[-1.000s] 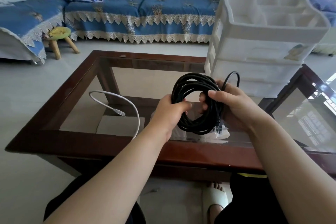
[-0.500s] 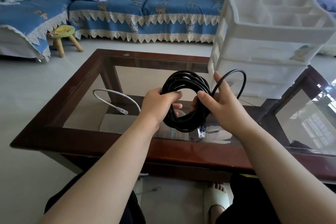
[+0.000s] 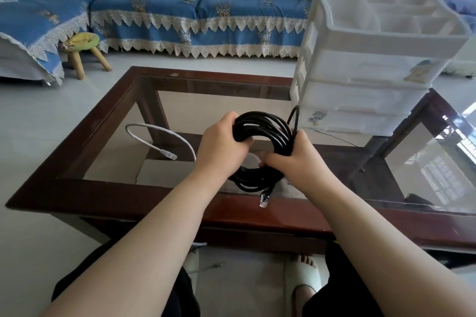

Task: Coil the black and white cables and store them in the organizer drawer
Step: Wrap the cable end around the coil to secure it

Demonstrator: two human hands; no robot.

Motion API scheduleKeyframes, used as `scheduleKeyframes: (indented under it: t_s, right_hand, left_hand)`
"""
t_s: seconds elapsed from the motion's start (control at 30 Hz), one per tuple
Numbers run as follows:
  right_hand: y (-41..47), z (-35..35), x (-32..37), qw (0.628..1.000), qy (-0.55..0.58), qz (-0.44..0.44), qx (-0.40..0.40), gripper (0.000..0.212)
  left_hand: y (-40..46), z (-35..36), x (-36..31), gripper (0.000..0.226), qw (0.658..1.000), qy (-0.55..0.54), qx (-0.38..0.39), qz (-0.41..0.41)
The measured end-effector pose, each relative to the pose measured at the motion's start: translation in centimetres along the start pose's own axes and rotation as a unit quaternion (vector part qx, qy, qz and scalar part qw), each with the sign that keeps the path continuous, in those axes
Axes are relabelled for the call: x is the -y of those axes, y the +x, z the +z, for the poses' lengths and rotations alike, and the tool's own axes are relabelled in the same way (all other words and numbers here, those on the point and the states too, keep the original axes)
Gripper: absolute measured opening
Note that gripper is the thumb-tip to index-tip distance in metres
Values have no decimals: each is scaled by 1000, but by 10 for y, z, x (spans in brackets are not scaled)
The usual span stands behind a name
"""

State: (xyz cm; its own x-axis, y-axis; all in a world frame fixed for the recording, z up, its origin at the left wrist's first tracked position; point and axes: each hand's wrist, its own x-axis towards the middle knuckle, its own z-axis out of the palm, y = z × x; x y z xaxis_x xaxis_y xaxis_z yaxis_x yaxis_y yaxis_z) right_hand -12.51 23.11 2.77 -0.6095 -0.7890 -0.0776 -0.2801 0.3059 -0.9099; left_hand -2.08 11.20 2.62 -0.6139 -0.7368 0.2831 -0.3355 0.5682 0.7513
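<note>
Both hands hold a coiled black cable (image 3: 268, 128) above the near part of the glass table (image 3: 144, 188). My left hand (image 3: 221, 144) grips the coil's upper left. My right hand (image 3: 291, 159) clasps its lower right side. A clear plug on the black cable's end hangs down below the coil. A short loop of the cable sticks up beside my right hand. The white cable (image 3: 154, 136) lies loose on the glass to the left, its plug end pointing right. The white plastic organizer (image 3: 365, 80) with stacked drawers stands on the table's far right; its drawers look closed.
A blue sofa with lace trim (image 3: 195, 15) runs along the back. A small wooden stool (image 3: 82, 51) stands on the floor at the left. A flat cardboard piece (image 3: 164, 172) shows under the glass. My feet in slippers (image 3: 304, 275) are beneath the table's near edge.
The coil has turned in my hands and its plug end now hangs lower. My right hand closed over the coil's lower right; the free loop beside it shrank.
</note>
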Motion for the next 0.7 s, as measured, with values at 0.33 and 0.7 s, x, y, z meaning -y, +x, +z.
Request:
scheduleKeyframes:
  t_s: [0.33, 0.7]
  right_hand:
    - [-6, -27, 17, 982, 71, -77, 156, 27]
    - [-5, -46, 17, 966, 119, -72, 219, 42]
  left_hand:
    - [-1, -11, 0, 73, 967, -209, 145, -22]
    - [1, -10, -13, 44, 962, -205, 180, 28]
